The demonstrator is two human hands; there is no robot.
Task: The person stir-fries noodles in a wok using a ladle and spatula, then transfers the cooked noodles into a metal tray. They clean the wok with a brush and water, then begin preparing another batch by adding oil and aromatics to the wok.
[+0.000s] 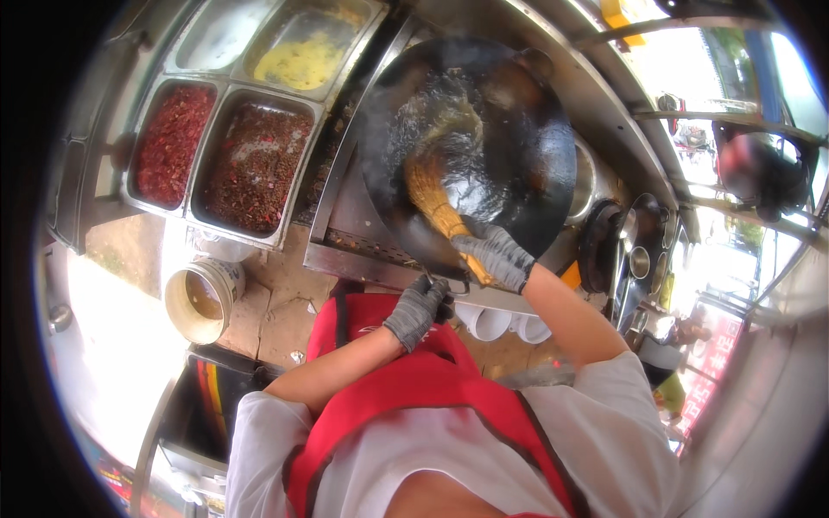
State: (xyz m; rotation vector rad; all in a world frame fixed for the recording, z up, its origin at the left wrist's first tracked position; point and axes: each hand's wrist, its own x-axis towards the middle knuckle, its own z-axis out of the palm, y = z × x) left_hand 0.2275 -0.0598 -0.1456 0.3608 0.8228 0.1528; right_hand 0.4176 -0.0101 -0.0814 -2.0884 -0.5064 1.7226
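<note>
A large dark wok holds swirling liquid, with faint steam over it. My right hand, in a grey glove, grips a straw wok brush near its handle end; its bristles dip into the liquid at the wok's left side. My left hand, also in a grey glove, is closed at the wok's near edge on a metal loop handle, its fingers partly hidden. Both hands are in front of the red apron.
Left of the stove are metal pans of red food, dark spices and something yellow. A white bucket with brownish liquid stands below them. Right of the wok are a metal pot, dark pans and ladles. White containers hang below the stove edge.
</note>
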